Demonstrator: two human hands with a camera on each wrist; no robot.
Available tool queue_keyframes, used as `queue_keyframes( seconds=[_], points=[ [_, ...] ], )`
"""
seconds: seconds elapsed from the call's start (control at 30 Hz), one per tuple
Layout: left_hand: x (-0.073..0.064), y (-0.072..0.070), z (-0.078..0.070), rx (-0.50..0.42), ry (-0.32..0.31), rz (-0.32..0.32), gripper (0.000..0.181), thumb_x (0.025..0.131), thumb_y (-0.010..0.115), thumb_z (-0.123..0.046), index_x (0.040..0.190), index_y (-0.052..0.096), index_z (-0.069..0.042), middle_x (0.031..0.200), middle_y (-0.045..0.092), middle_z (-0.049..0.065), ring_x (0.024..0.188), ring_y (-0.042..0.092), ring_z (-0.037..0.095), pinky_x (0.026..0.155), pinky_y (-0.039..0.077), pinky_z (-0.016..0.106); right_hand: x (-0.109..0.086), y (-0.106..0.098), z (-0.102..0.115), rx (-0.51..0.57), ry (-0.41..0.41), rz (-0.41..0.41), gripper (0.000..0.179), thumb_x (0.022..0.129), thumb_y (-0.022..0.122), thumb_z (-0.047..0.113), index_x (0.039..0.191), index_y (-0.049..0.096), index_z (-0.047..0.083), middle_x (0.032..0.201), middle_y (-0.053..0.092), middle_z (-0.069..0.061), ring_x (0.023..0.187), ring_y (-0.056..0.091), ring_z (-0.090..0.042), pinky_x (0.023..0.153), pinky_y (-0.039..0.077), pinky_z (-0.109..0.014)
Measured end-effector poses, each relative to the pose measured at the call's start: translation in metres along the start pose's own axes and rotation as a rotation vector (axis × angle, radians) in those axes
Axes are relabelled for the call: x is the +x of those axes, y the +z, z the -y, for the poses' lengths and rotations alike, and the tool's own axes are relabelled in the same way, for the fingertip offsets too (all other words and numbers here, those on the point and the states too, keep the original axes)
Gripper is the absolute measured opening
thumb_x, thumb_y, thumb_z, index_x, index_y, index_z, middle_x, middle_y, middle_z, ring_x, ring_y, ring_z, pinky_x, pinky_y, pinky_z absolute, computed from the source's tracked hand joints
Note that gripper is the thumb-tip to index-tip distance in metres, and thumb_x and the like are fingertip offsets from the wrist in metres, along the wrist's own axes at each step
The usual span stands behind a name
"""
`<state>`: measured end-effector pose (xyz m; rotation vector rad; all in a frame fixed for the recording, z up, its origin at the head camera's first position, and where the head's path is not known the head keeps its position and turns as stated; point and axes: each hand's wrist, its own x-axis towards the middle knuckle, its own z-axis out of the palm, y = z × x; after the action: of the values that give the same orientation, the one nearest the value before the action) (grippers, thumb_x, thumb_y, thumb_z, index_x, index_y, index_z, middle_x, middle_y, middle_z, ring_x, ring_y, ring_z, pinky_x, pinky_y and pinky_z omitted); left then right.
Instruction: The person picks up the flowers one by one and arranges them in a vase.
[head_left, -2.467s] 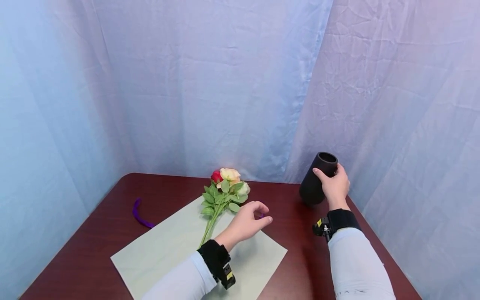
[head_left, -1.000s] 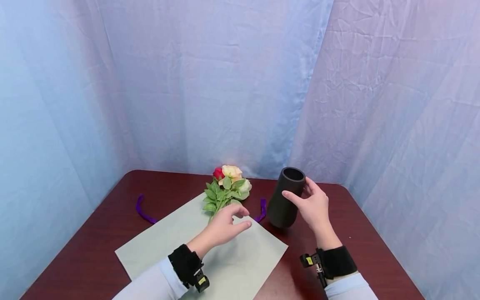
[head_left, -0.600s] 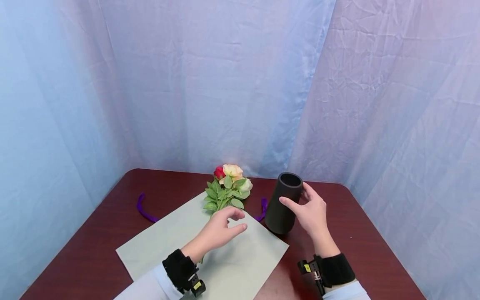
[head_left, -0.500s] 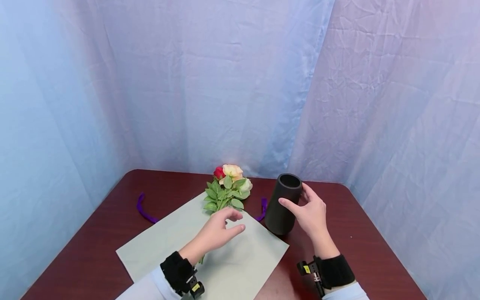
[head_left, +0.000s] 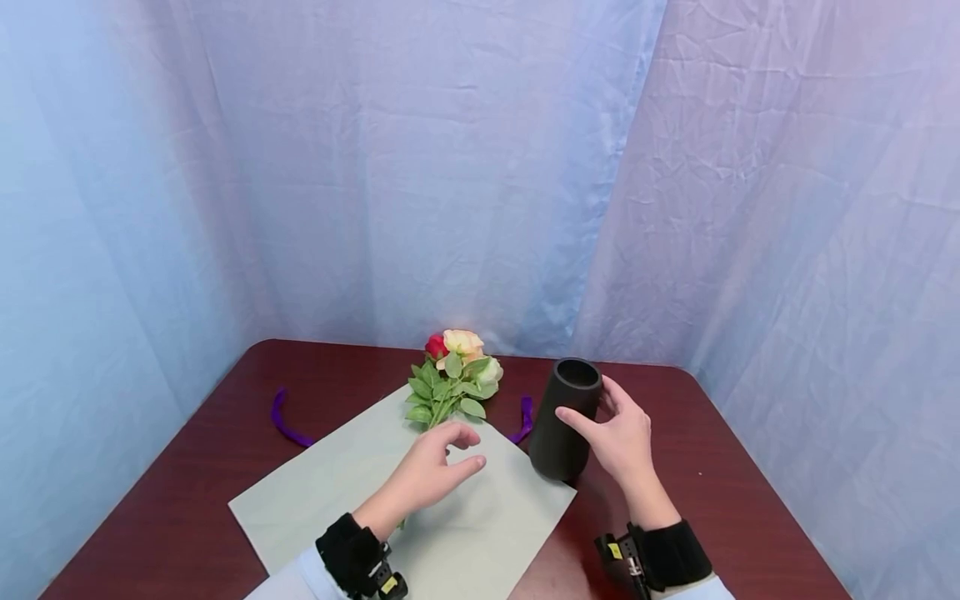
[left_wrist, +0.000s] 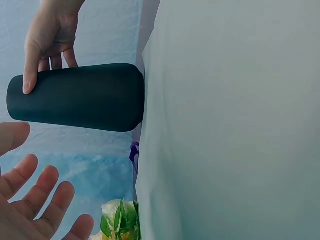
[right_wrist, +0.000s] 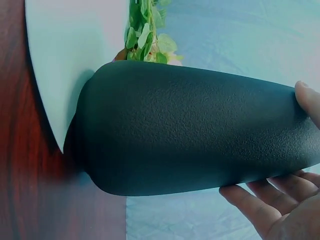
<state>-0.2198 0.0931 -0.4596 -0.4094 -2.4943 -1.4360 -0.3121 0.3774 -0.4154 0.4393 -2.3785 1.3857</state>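
Observation:
A black vase (head_left: pixel 562 433) stands at the right corner of the pale green wrapping paper (head_left: pixel 495 533), its base at the sheet's edge. My right hand (head_left: pixel 624 433) grips the vase near its top, thumb on the near side and fingers behind. In the right wrist view the fingers (right_wrist: pixel 255 205) wrap the far side of its textured body. My left hand (head_left: pixel 431 467) hovers over the paper, fingers loosely bent and holding nothing. Behind it lies a bunch of roses (head_left: pixel 461 367), red, peach and cream, with green leaves; the left hand hides part of the stems.
A purple ribbon (head_left: pixel 283 423) shows left of the paper, and a purple ribbon end (head_left: pixel 525 417) shows between the roses and the vase. All lie on a dark red-brown table (head_left: pixel 720 483). Pale blue curtains (head_left: pixel 450 183) surround the table's back and sides.
My right hand has brought the vase from the table's far right leftward and nearer, to the paper's corner, and it is less tilted. My left hand has drawn back left and toward me.

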Motion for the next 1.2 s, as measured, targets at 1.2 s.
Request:
queue_keyframes(
  seconds=[1.2],
  points=[
    [-0.001,-0.014,0.007,0.017,-0.054,-0.043,0.026,0.096,0.073,-0.033,0.115,0.069,-0.015,0.112,0.068,-0.001,0.11,0.061,0.021,0.092,0.049,0.051,0.004,-0.027,-0.007,-0.072,0.049,0.249,0.087,0.08,0.085,0.052,0.146,0.047,0.01,0.136,0.061,-0.014,0.124,0.059,-0.034,0.095,0.051,-0.055]
  ],
)
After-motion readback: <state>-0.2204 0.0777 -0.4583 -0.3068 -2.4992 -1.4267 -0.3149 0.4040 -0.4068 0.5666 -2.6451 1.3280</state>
